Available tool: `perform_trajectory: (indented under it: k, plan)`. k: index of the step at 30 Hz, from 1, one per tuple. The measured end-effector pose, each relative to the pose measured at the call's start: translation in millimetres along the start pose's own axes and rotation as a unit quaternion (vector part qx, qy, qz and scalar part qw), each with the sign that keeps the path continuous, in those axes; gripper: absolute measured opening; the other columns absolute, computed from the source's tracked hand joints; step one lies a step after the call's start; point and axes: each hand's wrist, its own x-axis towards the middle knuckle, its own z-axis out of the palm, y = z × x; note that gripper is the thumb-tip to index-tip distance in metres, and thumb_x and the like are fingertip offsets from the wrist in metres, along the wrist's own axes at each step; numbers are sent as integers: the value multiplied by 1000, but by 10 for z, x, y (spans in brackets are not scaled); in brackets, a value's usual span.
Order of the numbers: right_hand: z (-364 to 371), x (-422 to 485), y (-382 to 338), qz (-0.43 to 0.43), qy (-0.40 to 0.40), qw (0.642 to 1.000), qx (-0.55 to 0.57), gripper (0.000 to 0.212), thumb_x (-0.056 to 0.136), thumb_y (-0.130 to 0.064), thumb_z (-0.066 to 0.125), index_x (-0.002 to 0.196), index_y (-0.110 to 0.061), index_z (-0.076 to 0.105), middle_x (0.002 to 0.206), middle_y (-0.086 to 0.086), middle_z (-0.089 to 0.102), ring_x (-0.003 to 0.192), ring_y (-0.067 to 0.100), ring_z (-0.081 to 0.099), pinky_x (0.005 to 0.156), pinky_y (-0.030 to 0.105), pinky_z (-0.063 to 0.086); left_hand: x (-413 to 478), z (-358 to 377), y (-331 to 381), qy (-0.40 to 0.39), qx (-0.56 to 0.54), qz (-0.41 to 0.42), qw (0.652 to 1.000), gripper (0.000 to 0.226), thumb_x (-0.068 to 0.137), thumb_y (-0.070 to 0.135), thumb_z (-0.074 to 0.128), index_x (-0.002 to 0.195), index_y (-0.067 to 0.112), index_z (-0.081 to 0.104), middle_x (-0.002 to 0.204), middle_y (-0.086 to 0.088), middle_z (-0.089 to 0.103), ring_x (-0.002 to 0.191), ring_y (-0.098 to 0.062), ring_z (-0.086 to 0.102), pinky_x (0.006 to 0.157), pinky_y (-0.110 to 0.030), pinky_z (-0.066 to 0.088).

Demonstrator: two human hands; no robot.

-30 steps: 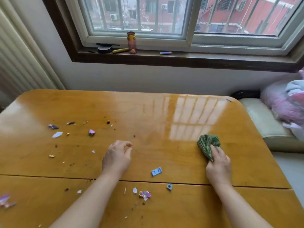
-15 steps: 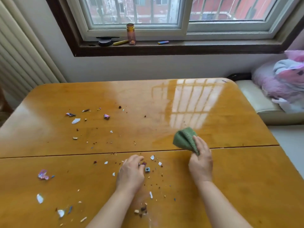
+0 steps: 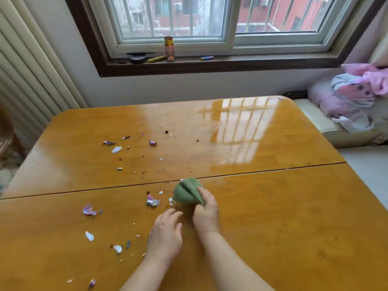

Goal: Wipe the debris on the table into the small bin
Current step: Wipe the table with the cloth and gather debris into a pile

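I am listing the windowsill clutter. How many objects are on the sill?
4: a black round case at left, a yellow pen, an amber bottle, a small blue stick at right.

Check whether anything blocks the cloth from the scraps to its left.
Nothing visible does. The cloth, held by the right hand, sits just right of the nearest scraps on bare table. The left hand is nearer the person, off that line. No bin is in view.

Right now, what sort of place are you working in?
Most likely a room in a home. A glossy wooden table stands under a window facing brick apartment blocks, a radiator stands against the wall, and a cushioned seat holds piled pink clothing.
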Motion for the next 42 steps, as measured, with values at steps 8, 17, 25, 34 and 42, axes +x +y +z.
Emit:
perform_trajectory:
  k: [8,17,25,34,42]
  plan:
    - [-1538,-261,572,108,145,958,-222,62,76,9,47,132,-15,47,140,15,42,125,34,38,109,40,29,-155,-132,-355,-31,-8,-7,999,35,95,21,48,129,26,55,141,9,47,132,-11,38,108,-27,32]
    - [-30,-688,155,56,51,997,-34,56,75,10,45,123,-17,55,130,8,50,122,25,46,107,30,31,-223,-96,-208,-33,8,10,999,37,94,22,50,131,23,54,142,6,46,133,-13,38,111,-28,30]
    - [-1953,-771,655,95,213,936,-263,55,78,0,54,131,-13,48,130,21,49,119,39,42,103,48,35,-662,-63,-243,-17,7,-25,1000,36,93,27,53,129,28,54,136,11,50,129,-11,39,103,-30,37]
    - [-562,-1516,659,23,63,933,-354,56,83,-22,53,136,-20,36,127,7,46,119,27,40,94,40,40,-1230,206,-218,-30,48,-25,998,42,92,28,53,134,29,49,144,11,39,135,-10,30,107,-28,33]
    - [-1170,-1443,630,73,274,936,-207,53,81,-9,60,132,-13,46,116,24,50,109,41,48,90,46,42,-1369,35,-457,-116,106,150,976,49,85,51,54,131,37,46,129,15,44,122,-8,39,96,-29,38]
